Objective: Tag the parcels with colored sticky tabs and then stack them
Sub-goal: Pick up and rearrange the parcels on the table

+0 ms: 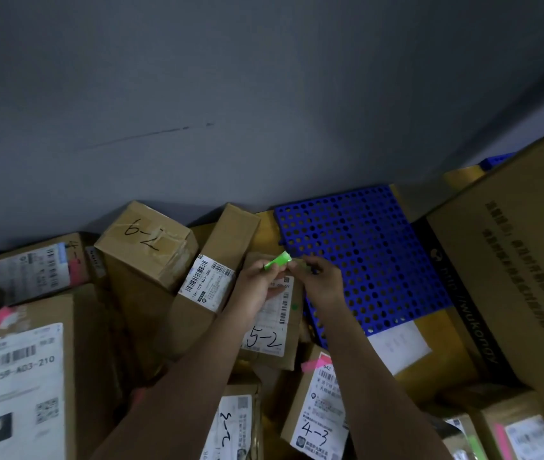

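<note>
Pinching a green sticky tab (277,260) between both grips, the left hand (257,287) and right hand (322,280) hold it at frame centre, above the parcel marked 5-2 (272,327), beside a blue perforated mat (363,257).

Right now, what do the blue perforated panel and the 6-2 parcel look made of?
Blue perforated panel: likely moulded plastic, uniform saturated colour, regular round holes, slight sheen. 6-2 parcel: brown corrugated cardboard, matte, with glossy clear tape wrinkling across the top under the handwriting.

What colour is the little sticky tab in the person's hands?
Bright green. The sticky tab shows best in the head view, pinched between both hands above the parcels.
</note>
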